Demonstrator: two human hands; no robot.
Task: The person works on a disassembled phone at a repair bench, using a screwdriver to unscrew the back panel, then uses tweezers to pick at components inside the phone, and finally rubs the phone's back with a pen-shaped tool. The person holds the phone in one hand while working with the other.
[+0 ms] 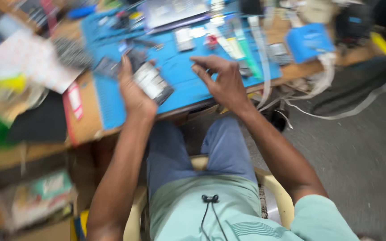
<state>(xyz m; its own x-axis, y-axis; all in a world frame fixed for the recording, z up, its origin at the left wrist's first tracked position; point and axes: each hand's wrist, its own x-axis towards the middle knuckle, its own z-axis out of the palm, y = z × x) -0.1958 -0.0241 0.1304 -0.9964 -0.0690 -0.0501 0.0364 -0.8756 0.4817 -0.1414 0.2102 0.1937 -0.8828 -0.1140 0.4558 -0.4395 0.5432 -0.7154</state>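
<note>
My left hand [132, 91] has its fingers curled around one opened phone [153, 81], its dark back plate and pale inner parts facing up, tilted above the near left part of the blue work mat [179, 85]; the grip is closed on it, thumb along the near edge. My right hand [222, 80] hovers just beside it over the mat, fingers bent and half open, thumb and forefinger close together; whether they pinch anything small I cannot tell through the blur. The mat lies on one wooden table [86, 125], and its near edge runs almost flush with the table's edge, just above my knees. Between my two hands there is a bare patch of mat; beyond them it is crowded. I count one small grey device [184, 39] lying flat, one red-and-white bit [211, 41] near it, and a few pale flat strips [246, 44] that run across the mat and hang over the table's near edge. To the far right sits one blue box [308, 41] with a pale label, and to the left one white sheet [27, 60] beside a yellow blur. A red-and-white sticker [74, 100] lies at the mat's left border.
</note>
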